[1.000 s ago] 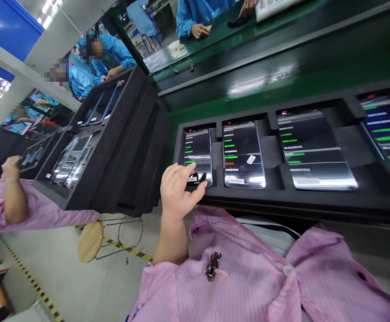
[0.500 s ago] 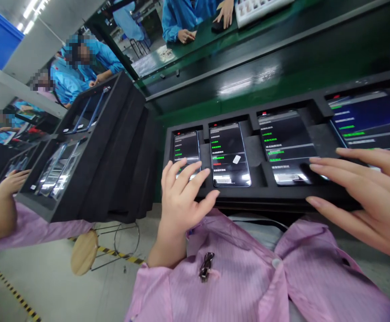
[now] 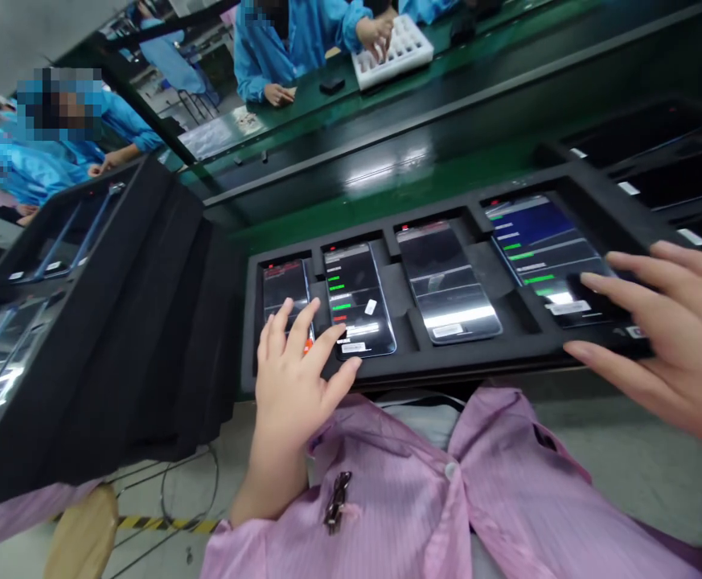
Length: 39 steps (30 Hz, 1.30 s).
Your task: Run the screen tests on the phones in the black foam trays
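Observation:
A black foam tray (image 3: 471, 366) lies in front of me with several phones in its slots, screens lit. My left hand (image 3: 293, 374) rests open on the tray's near left corner, fingers spread over the leftmost phone (image 3: 284, 285) and beside the second phone (image 3: 356, 297). My right hand (image 3: 670, 338) is open at the tray's right end, fingertips stretched over the rightmost phone (image 3: 543, 253). The third phone (image 3: 447, 281) lies untouched between the hands.
A tall stack of black foam trays (image 3: 115, 322) stands at my left. Beyond lies a green conveyor belt (image 3: 387, 161), where people in blue coats work around a white tray (image 3: 392, 52). More black trays (image 3: 658, 153) sit at the far right. A wooden stool (image 3: 82, 539) is below left.
My view has swung left and down. The right hand came in from the right and now reaches over the rightmost phone. My left hand stays spread on the tray's left corner.

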Motion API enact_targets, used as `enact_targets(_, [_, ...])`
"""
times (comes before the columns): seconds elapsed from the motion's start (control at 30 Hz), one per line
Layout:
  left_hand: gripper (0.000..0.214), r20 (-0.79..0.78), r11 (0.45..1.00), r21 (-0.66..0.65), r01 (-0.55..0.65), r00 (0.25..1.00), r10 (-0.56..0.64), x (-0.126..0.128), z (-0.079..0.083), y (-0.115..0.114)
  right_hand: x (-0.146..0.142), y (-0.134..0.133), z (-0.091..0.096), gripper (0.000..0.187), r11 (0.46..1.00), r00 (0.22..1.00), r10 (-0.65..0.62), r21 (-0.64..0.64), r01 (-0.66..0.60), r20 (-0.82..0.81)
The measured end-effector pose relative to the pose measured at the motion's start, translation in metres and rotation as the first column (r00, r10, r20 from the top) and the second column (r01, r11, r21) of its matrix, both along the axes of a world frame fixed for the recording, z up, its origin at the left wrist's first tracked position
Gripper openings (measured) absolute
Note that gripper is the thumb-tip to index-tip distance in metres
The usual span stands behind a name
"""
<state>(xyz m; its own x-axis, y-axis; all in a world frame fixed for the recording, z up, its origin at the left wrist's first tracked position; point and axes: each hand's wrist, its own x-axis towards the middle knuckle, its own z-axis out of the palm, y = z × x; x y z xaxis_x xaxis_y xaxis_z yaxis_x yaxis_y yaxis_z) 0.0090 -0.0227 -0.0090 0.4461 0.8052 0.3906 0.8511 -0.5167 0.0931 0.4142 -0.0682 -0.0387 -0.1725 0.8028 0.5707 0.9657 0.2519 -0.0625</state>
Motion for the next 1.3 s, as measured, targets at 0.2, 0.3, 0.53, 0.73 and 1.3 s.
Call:
enact_targets(0.2, [0.053, 0.017, 0.999, 0.033, 0.003, 1.0, -0.004, -0.003, -0.004, 0.0, -0.013, 0.011, -0.007, 0.098, 0.976, 0.997, 0.066, 0.207, -0.07, 0.027])
enact_targets(0.3, [0.052, 0.028, 0.999, 0.049, 0.011, 1.0, -0.013, -0.003, -0.004, 0.0, -0.014, 0.012, -0.001, 0.073, 0.963, 0.988, 0.091, 0.241, -0.12, 0.127])
enact_targets(0.53, [0.049, 0.054, 0.997, 0.075, 0.013, 0.998, -0.017, -0.002, -0.009, 0.001, -0.013, 0.01, 0.0, 0.048, 0.964, 0.977, 0.111, 0.219, -0.151, 0.184])
enact_targets(0.73, [0.059, 0.096, 1.0, 0.008, -0.028, 0.995, 0.027, -0.012, 0.007, 0.0, -0.013, 0.009, 0.022, 0.067, 0.981, 0.95, 0.13, 0.175, -0.082, -0.285])
enact_targets(1.3, [0.084, 0.249, 0.981, -0.039, -0.191, 0.949, 0.194, -0.043, -0.006, 0.042, -0.103, 0.077, 0.018, 0.071, 0.956, 0.959, 0.283, 0.076, -0.284, 0.022])
